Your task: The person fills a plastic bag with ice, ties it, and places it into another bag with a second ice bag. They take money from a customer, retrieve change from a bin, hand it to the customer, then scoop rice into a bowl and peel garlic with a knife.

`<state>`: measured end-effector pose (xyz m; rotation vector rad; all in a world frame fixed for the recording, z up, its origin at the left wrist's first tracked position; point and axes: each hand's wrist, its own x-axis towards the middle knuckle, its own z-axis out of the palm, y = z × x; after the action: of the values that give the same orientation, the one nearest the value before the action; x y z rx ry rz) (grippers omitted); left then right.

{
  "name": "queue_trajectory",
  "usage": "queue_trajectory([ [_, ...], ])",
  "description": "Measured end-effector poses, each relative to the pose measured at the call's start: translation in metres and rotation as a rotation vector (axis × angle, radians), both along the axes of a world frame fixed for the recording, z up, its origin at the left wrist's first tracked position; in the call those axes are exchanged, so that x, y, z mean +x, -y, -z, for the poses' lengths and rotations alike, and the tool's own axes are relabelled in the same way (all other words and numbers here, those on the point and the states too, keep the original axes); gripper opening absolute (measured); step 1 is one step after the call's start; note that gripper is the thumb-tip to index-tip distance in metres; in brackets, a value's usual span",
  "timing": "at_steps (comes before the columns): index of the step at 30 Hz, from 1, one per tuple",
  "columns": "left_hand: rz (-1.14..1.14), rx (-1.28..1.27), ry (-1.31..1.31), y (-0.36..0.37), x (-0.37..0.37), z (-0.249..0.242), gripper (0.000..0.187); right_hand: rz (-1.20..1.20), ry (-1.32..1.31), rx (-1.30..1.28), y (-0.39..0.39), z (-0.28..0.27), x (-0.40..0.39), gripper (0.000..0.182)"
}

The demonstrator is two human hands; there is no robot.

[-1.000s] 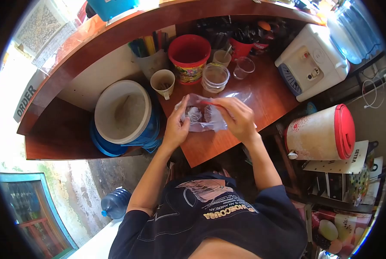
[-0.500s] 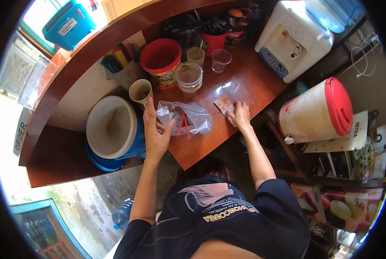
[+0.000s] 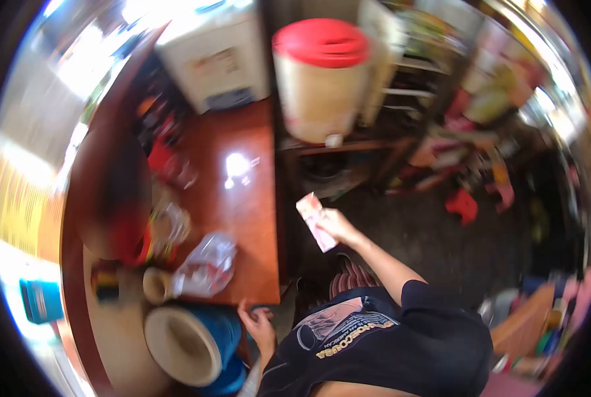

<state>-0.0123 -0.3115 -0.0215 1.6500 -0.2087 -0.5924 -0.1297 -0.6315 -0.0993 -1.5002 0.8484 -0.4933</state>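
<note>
My right hand grips a pinkish banknote and holds it over the floor, to the right of the wooden table. My left hand is low by the table's front corner, near the blue bucket. Its fingers look apart and nothing shows in them, though the view is somewhat blurred. A clear plastic bag lies on the table, with a paper cup beside it.
A drink cooler with a red lid stands on a wooden stand beyond the table. The white water dispenser occupies the table's far end. Cluttered shelves line the right side. Red items show low at right.
The view has swung to the right. My right hand has lifted the banknote off the table and carried it past the edge. My left hand has moved away from the plastic bag, towards my body.
</note>
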Motion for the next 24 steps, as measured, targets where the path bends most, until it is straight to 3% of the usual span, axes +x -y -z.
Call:
queue_trajectory([
  [1,0.122,0.004,-0.041,0.008,-0.011,0.003,0.047,0.054,-0.134,-0.078,-0.009,0.012,-0.035,0.026],
  [3,0.367,0.032,-0.110,0.033,-0.025,0.007,0.044,0.285,-0.307,0.017,-0.036,0.010,-0.097,0.029],
  [5,0.573,0.021,-0.154,0.066,-0.038,0.012,0.040,0.465,-0.366,0.292,-0.055,0.029,-0.157,0.031],
  [7,0.731,0.025,-0.194,0.107,-0.061,0.012,0.036,0.646,-0.096,0.414,-0.074,0.066,-0.218,0.032],
  [8,0.853,0.076,-0.279,0.129,-0.077,0.014,0.033,0.756,0.047,0.569,-0.081,0.044,-0.242,0.027],
  [11,1.091,0.170,-0.363,0.190,-0.156,0.009,0.023,1.003,0.258,0.662,-0.089,-0.002,-0.304,0.021],
  [13,1.340,0.228,-0.427,0.232,-0.222,0.021,0.024,1.023,0.391,0.598,-0.087,0.005,-0.350,0.020],
  [15,1.481,0.258,-0.387,0.271,-0.298,0.025,0.032,0.937,0.201,0.243,-0.078,-0.012,-0.396,0.020],
  [17,1.481,0.306,-0.708,0.303,-0.379,0.017,0.037,0.885,0.146,0.236,-0.062,-0.049,-0.440,0.021],
  [19,1.488,0.326,-0.935,0.332,-0.447,0.020,0.043,0.876,0.137,0.085,-0.045,-0.052,-0.481,0.022],
  [21,1.515,0.220,-0.826,0.357,-0.504,0.025,0.045,0.905,0.087,0.066,-0.026,-0.059,-0.524,0.022],
  [23,1.410,0.200,-1.059,0.387,-0.549,0.037,0.044,0.922,-0.190,-0.077,-0.012,-0.085,-0.564,0.023],
  [24,1.435,0.102,-1.087,0.404,-0.565,0.017,0.045,0.961,-0.116,-0.114,-0.006,-0.095,-0.580,0.022],
])
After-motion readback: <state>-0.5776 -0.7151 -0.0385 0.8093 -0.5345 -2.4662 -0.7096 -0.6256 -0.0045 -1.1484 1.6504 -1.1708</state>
